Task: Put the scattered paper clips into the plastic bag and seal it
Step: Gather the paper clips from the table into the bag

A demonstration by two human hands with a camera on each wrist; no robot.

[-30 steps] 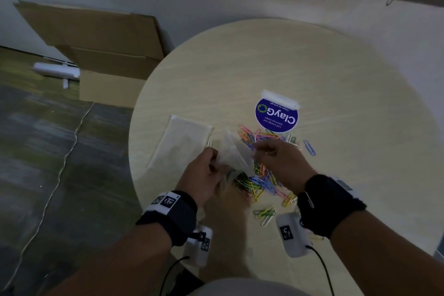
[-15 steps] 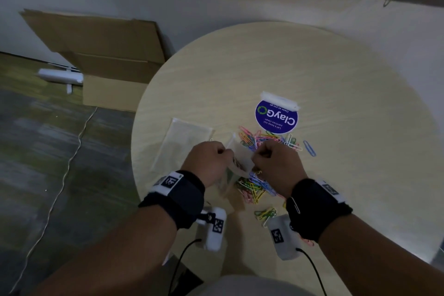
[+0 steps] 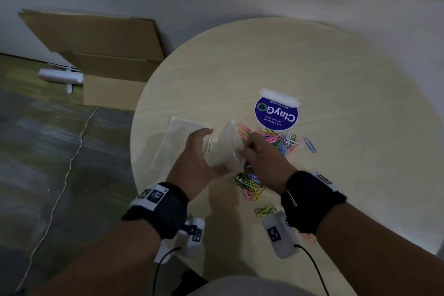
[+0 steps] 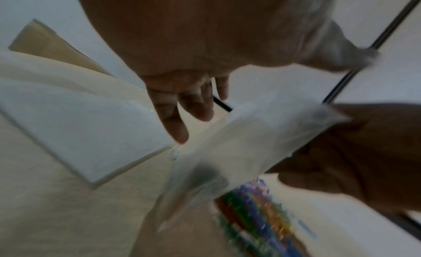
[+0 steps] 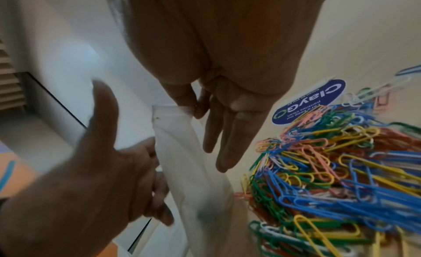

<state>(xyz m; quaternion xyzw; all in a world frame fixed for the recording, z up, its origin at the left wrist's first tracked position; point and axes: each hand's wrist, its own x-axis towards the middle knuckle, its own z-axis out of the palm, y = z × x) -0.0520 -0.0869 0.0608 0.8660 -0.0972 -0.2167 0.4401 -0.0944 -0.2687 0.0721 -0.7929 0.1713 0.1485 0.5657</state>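
Observation:
A small clear plastic bag [image 3: 225, 149] hangs upright over the round table [image 3: 312, 67]. My right hand [image 3: 257, 151] pinches its top corner between thumb and forefinger [image 5: 193, 107], with the other fingers straight. My left hand [image 3: 199, 149] is spread open beside the bag [image 5: 193, 161], thumb raised, its fingers [image 5: 157, 170] touching the bag's side. Coloured paper clips [image 3: 269, 137] lie heaped behind and below the hands, with more clips [image 3: 249, 185] near my right wrist. In the left wrist view a dark blur [image 4: 205, 170] shows low in the bag [image 4: 250, 143].
A second flat plastic bag [image 3: 177, 142] lies left of my hands. A round blue ClayGo sticker [image 3: 276, 114] sits behind the clips. A lone blue clip [image 3: 310, 144] lies to the right. A cardboard box [image 3: 103, 55] stands on the floor beyond the table's left edge.
Both hands were gripping the bag's mouth; now my left hand has let go and opened beside it, while the right hand keeps its pinch on the top.

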